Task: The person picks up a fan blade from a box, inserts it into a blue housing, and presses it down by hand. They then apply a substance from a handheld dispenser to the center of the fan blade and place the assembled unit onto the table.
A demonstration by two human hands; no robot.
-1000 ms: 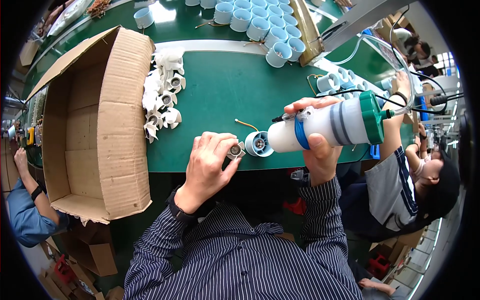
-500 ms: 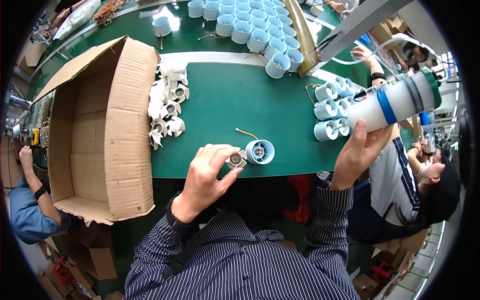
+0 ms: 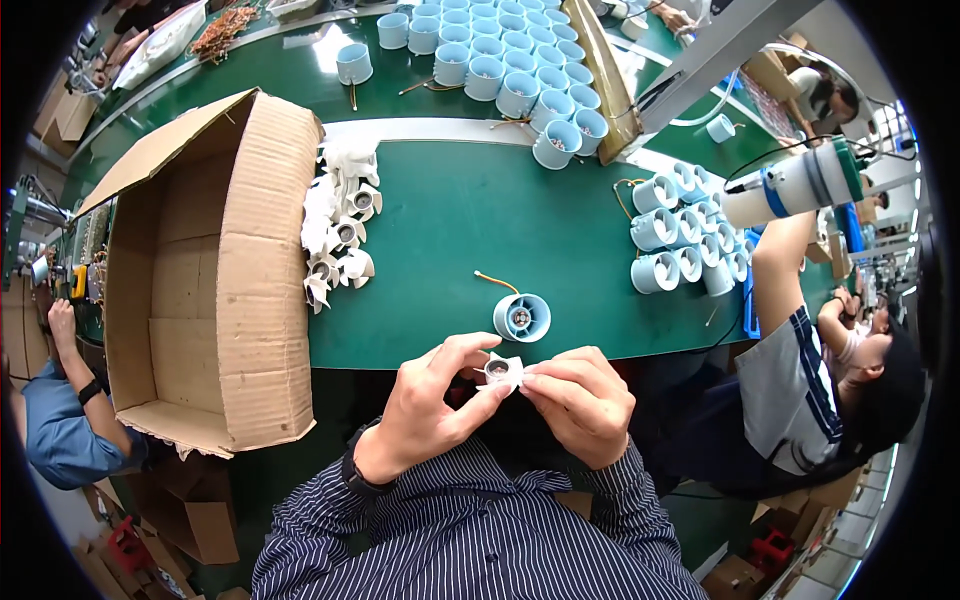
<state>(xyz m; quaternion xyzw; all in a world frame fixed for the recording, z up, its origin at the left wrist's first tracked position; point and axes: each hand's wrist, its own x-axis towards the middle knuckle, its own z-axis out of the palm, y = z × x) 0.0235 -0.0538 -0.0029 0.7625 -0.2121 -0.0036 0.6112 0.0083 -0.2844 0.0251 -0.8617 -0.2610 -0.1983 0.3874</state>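
Both hands — left hand (image 3: 425, 405), right hand (image 3: 580, 400) — pinch one small white fan impeller (image 3: 502, 372) between fingertips

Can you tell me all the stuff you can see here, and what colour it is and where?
impeller: one, white, held between both hands near the table's front edge
housing: one, pale blue ring with an orange wire, on the table just beyond the hands
spare impellers: a pile, white, beside the box
box: one, brown cardboard, open, on the left
blue housings: many, pale blue, far side and right of the table
dispenser: one, white with a green cap, hanging at right
table: one, green
co-workers: a person at right, another at left
left hand: holds the impeller
right hand: holds the impeller
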